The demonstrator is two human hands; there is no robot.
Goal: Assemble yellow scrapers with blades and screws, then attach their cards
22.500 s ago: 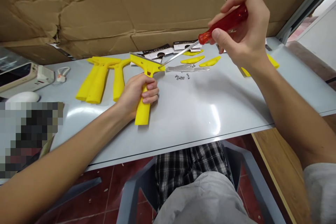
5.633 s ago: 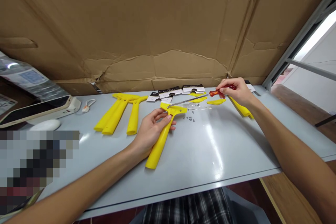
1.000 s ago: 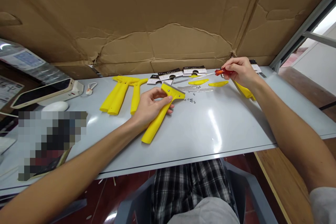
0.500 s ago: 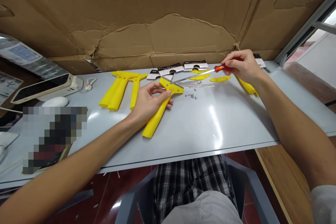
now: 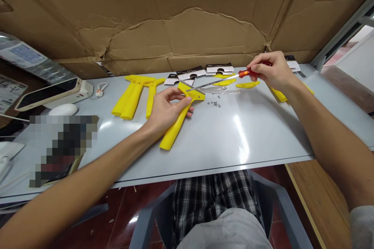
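My left hand (image 5: pixel 172 109) is closed around a yellow scraper (image 5: pixel 177 127) just below its wide head, holding it tilted over the table. Screws show on the head, and a metal edge runs along its top. In my right hand (image 5: pixel 273 71) is the red handle of a screwdriver (image 5: pixel 217 82). Its long shaft points left and down, and the tip meets the screw at the left end of the scraper head. Several small screws (image 5: pixel 215 104) lie on the table just right of the scraper. Thin metal blades (image 5: pixel 228 91) lie behind them.
Yellow scraper handles (image 5: pixel 131 99) lie to the left, and another yellow piece (image 5: pixel 279 94) lies under my right forearm. Yellow blade covers (image 5: pixel 247 85) and black-and-white cards (image 5: pixel 219 69) are along the cardboard wall (image 5: pixel 175 19). A phone (image 5: pixel 48 94) and a white mouse (image 5: pixel 63 109) are far left.
The screwdriver tip has shifted slightly left along the scraper head, onto its left screw. My left hand keeps the same grip. The whole view has shifted a little.
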